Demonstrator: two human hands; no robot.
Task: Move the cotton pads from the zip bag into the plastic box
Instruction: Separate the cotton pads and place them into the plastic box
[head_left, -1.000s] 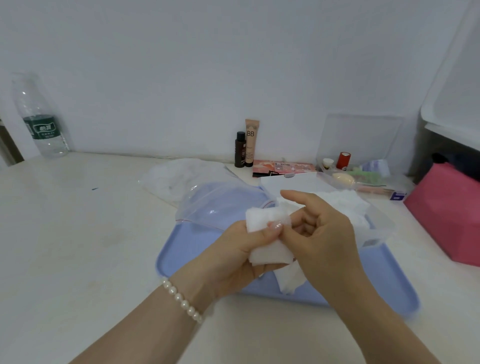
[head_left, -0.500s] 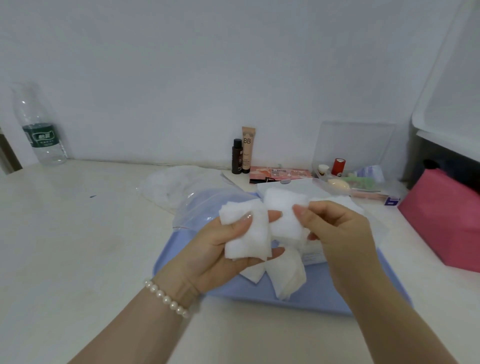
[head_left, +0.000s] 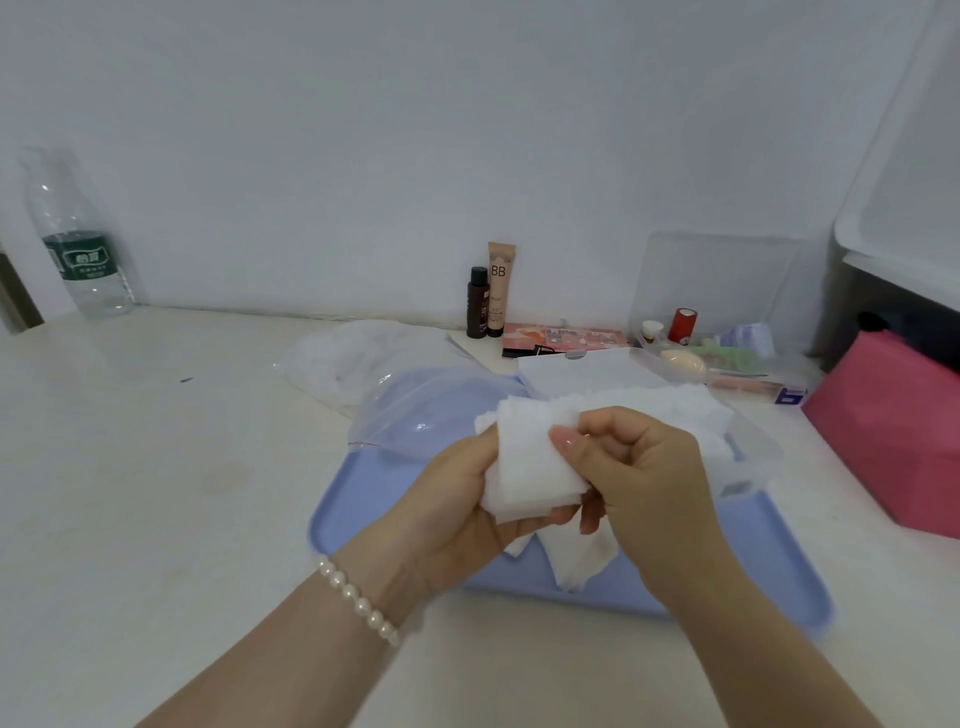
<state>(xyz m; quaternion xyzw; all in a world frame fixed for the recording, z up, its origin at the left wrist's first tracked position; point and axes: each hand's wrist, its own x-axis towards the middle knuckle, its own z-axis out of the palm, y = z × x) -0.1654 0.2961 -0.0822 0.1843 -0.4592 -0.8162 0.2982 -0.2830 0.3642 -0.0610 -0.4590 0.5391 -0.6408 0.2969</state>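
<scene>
A stack of white cotton pads (head_left: 530, 462) is held above the blue tray (head_left: 374, 499). My left hand (head_left: 457, 514) grips the stack from the left and below. My right hand (head_left: 639, 478) pinches its right edge with thumb on top. Loose pads (head_left: 576, 564) hang below the stack. A clear zip bag (head_left: 421, 405) with a red seal line lies on the tray's far left. The clear plastic box (head_left: 753, 441), with more white pads (head_left: 691, 405) inside, sits just beyond my right hand.
A second crumpled clear bag (head_left: 353, 358) lies behind the zip bag. At the wall stand a water bottle (head_left: 78, 244), a dark bottle (head_left: 478, 304) and a BB tube (head_left: 500, 288). A clear organiser (head_left: 727, 358) of cosmetics and a pink box (head_left: 893, 436) are at right.
Both hands brought the two separated bunches of pads back together into one stack, and my right hand moved left onto its edge.
</scene>
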